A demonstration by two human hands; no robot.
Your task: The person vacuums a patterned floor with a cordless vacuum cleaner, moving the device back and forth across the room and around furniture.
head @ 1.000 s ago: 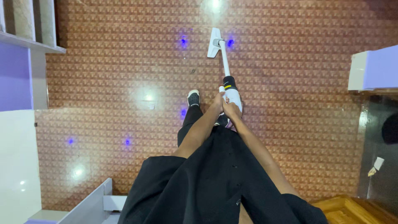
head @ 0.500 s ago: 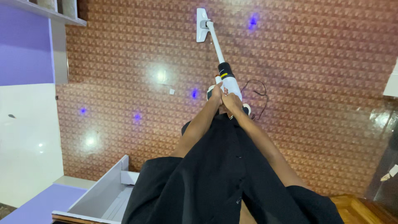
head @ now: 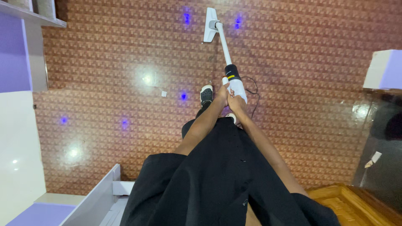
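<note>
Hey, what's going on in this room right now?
A person in black clothes stands on a patterned brown floor, both hands on a white stick vacuum. The left hand and right hand grip its body together. Its floor head rests flat on the floor ahead, and a dark cord trails beside the feet.

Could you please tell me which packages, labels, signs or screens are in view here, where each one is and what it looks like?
Label band: a narrow yellow strip round the black collar of the white stick vacuum, just ahead of the left hand and right hand.
Small white tag or paper scrap: on the dark surface at far right, tilted; its kind is unclear.
No packages, signs or screens.
</note>
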